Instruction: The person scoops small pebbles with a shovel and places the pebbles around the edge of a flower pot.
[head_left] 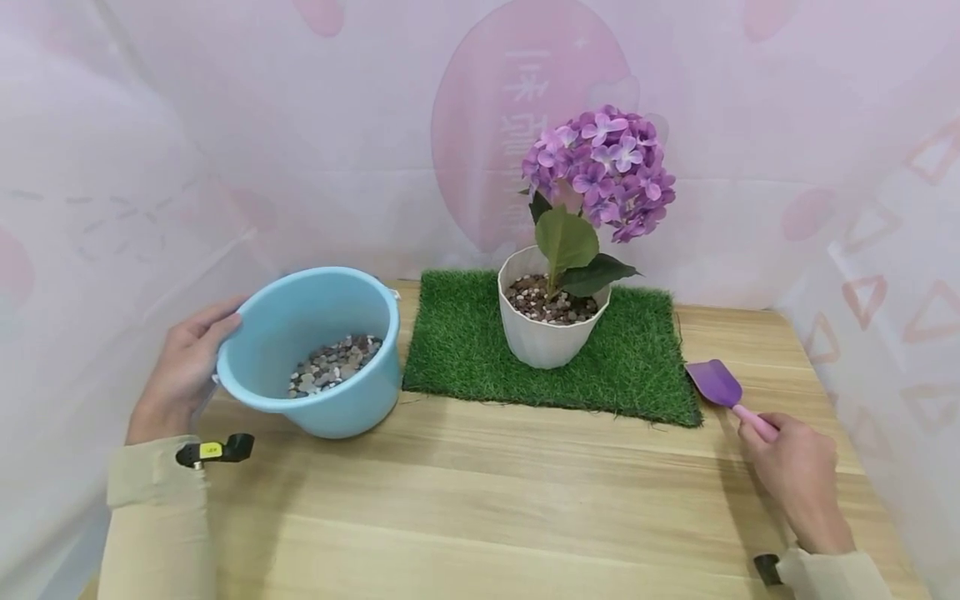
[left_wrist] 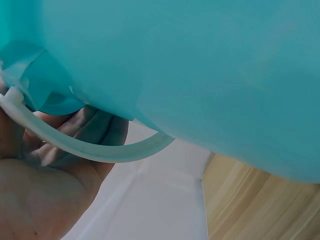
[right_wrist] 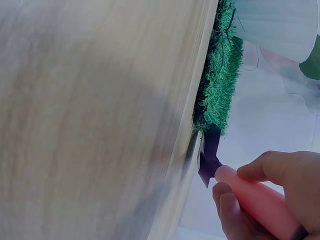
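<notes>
Operator: Report the near items, lower frame.

Technician: A wooden table (head_left: 525,500) spans the bottom. At lower right, the right hand (head_left: 798,467) grips the pink handle (head_left: 753,423) of a purple scoop (head_left: 716,383) between thumb and fingers.

Operator: State of the left hand (head_left: 183,362)?

Technician: Left side of frame. It holds a blue bucket (head_left: 341,412) by the rim, thumb at the edge, fingers against the outer wall. In the left wrist view, a white bail (left_wrist: 95,152) curves in front of the palm.

Operator: Bucket contents and scoop blade?

Technician: The bucket, left of centre, contains grey and brown pebbles (head_left: 333,367). The blade is at the right edge of a green turf mat (head_left: 465,350); whether they touch, I cannot tell.

Operator: Far components?

Technician: On the mat, right of centre, a white pot (head_left: 547,343) stands upright, containing small stones (head_left: 540,298). Green leaves (head_left: 566,240) and a purple flower head (head_left: 607,179) rise above it. A pale backdrop (head_left: 360,167) with pink shapes fills the upper frame.
</notes>
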